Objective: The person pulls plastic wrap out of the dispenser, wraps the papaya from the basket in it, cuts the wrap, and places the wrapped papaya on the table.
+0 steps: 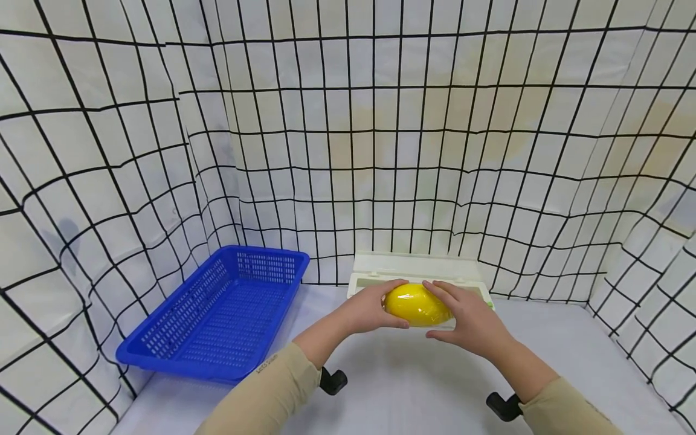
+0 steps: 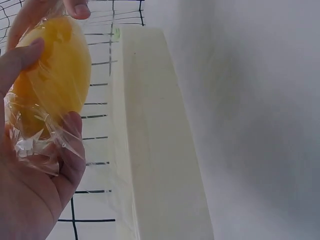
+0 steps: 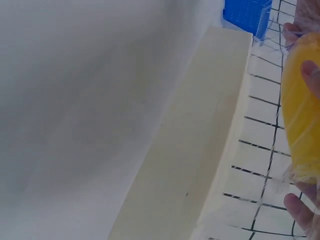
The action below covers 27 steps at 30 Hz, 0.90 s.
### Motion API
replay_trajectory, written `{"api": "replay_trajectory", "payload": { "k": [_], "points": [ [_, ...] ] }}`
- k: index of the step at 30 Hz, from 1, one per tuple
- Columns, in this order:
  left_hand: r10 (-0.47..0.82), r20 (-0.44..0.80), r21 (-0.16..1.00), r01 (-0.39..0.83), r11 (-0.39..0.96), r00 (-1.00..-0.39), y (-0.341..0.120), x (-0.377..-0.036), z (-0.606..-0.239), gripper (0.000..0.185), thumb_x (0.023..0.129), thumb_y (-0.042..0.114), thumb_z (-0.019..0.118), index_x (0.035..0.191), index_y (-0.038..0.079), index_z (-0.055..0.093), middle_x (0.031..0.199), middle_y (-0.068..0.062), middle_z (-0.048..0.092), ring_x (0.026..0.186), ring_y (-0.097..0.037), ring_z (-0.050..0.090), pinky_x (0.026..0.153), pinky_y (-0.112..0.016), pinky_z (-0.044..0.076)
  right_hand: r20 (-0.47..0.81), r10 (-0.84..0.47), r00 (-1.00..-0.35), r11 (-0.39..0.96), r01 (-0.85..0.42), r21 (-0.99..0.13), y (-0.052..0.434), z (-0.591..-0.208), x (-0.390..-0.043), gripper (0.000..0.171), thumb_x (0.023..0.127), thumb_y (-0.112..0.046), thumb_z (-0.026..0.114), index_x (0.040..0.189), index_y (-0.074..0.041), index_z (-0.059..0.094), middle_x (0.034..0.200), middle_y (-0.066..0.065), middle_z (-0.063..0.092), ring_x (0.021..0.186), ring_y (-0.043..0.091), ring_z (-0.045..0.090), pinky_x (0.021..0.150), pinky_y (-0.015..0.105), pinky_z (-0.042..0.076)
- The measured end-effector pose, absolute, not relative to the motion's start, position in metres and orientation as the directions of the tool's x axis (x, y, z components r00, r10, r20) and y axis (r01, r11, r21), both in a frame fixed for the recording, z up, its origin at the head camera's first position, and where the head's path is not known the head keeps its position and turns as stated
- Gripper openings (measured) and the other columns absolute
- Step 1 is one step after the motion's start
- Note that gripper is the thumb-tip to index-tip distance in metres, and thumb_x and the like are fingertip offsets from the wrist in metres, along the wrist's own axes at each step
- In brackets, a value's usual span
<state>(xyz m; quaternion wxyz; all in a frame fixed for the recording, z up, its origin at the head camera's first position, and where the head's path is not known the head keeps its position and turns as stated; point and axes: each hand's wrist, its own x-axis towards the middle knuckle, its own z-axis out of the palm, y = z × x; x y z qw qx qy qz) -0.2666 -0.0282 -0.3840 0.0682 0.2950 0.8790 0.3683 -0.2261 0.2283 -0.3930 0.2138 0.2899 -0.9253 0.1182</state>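
A glossy yellow oval thing [image 1: 415, 304], shaped like a large lemon or mango, is held up in front of a white long box [image 1: 418, 264]. Clear plastic film [image 2: 37, 147] wraps it and bunches up at its end near the left palm. My left hand [image 1: 365, 310] grips it from the left, fingers over the top and thumb below. From the right, my right hand [image 1: 474, 318] curls around it, fingertips on its upper side and thumb lower down. In the head view both hands partly hide the box, whose lid is raised at the back.
A blue plastic basket [image 1: 231, 314] with slotted walls stands on the left of the white table [image 1: 402, 386]. White sheets behind black grid netting [image 1: 375, 151] enclose the back and sides. Black wrist mounts [image 1: 333, 382] stick out under both forearms.
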Motion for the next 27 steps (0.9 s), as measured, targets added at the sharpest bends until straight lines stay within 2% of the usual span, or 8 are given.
{"api": "replay_trajectory", "payload": {
  "k": [4, 11, 16, 19, 23, 25, 27],
  "points": [
    [0.595, 0.063, 0.691, 0.466, 0.553, -0.801, -0.030, -0.273, -0.382, 0.079, 0.077, 0.051, 0.081, 0.146, 0.036, 0.045, 0.121, 0.015, 0.060, 0.100, -0.009, 0.056, 0.089, -0.037, 0.049, 0.453, -0.472, -0.756, 0.793, -0.589, -0.156, 0.230, -0.397, -0.233, 0.093, 0.070, -0.039, 0.090, 0.150, -0.029, 0.043, 0.138, 0.006, 0.056, 0.116, 0.031, 0.059, 0.096, 0.050, 0.051],
    [0.636, 0.005, 0.734, 0.435, 0.522, -0.772, -0.032, -0.284, -0.383, 0.073, 0.078, 0.052, 0.080, 0.142, 0.041, 0.048, 0.117, 0.016, 0.061, 0.099, -0.012, 0.058, 0.086, -0.036, 0.049, 0.358, -0.453, -0.817, 0.748, -0.566, -0.347, 0.230, -0.403, -0.243, 0.090, 0.075, -0.035, 0.087, 0.151, -0.034, 0.039, 0.136, 0.002, 0.055, 0.112, 0.021, 0.057, 0.094, 0.046, 0.052],
    [0.616, -0.015, 0.705, 0.429, 0.565, -0.787, -0.032, -0.288, -0.387, 0.085, 0.081, 0.055, 0.076, 0.153, 0.034, 0.036, 0.132, 0.006, 0.058, 0.104, -0.012, 0.057, 0.092, -0.038, 0.048, 0.308, -0.447, -0.840, 0.738, -0.540, -0.404, 0.229, -0.405, -0.248, 0.088, 0.076, -0.035, 0.085, 0.151, -0.033, 0.038, 0.132, 0.000, 0.054, 0.102, 0.015, 0.055, 0.088, 0.040, 0.052],
    [0.567, -0.031, 0.659, 0.410, 0.631, -0.823, -0.033, -0.287, -0.387, 0.096, 0.080, 0.062, 0.073, 0.158, 0.035, 0.024, 0.138, -0.001, 0.056, 0.110, -0.016, 0.058, 0.095, -0.043, 0.048, 0.308, -0.447, -0.840, 0.731, -0.541, -0.416, 0.228, -0.405, -0.249, 0.087, 0.076, -0.034, 0.085, 0.150, -0.030, 0.040, 0.128, 0.000, 0.055, 0.099, 0.015, 0.055, 0.086, 0.040, 0.052],
    [0.501, 0.033, 0.531, 0.440, 0.725, -0.865, -0.034, -0.283, -0.383, 0.104, 0.073, 0.077, 0.067, 0.157, 0.042, 0.015, 0.149, 0.000, 0.048, 0.128, -0.024, 0.052, 0.101, -0.052, 0.044, 0.320, -0.435, -0.842, 0.729, -0.538, -0.423, 0.229, -0.406, -0.252, 0.087, 0.076, -0.033, 0.085, 0.151, -0.027, 0.040, 0.128, -0.001, 0.056, 0.100, 0.015, 0.054, 0.088, 0.042, 0.052],
    [0.509, 0.107, 0.457, 0.496, 0.738, -0.854, -0.034, -0.281, -0.381, 0.108, 0.070, 0.080, 0.066, 0.157, 0.043, 0.014, 0.155, 0.003, 0.039, 0.136, -0.025, 0.044, 0.106, -0.055, 0.040, 0.329, -0.423, -0.844, 0.729, -0.533, -0.429, 0.231, -0.406, -0.253, 0.088, 0.076, -0.032, 0.085, 0.152, -0.027, 0.039, 0.130, -0.001, 0.056, 0.102, 0.015, 0.054, 0.090, 0.043, 0.051],
    [0.556, 0.185, 0.370, 0.582, 0.724, -0.810, -0.034, -0.279, -0.380, 0.110, 0.070, 0.078, 0.069, 0.158, 0.041, 0.014, 0.159, 0.004, 0.032, 0.140, -0.026, 0.040, 0.109, -0.054, 0.037, 0.337, -0.416, -0.845, 0.726, -0.532, -0.436, 0.232, -0.407, -0.255, 0.089, 0.076, -0.030, 0.085, 0.152, -0.027, 0.038, 0.132, -0.001, 0.056, 0.103, 0.015, 0.054, 0.091, 0.044, 0.051]
  ]
}}
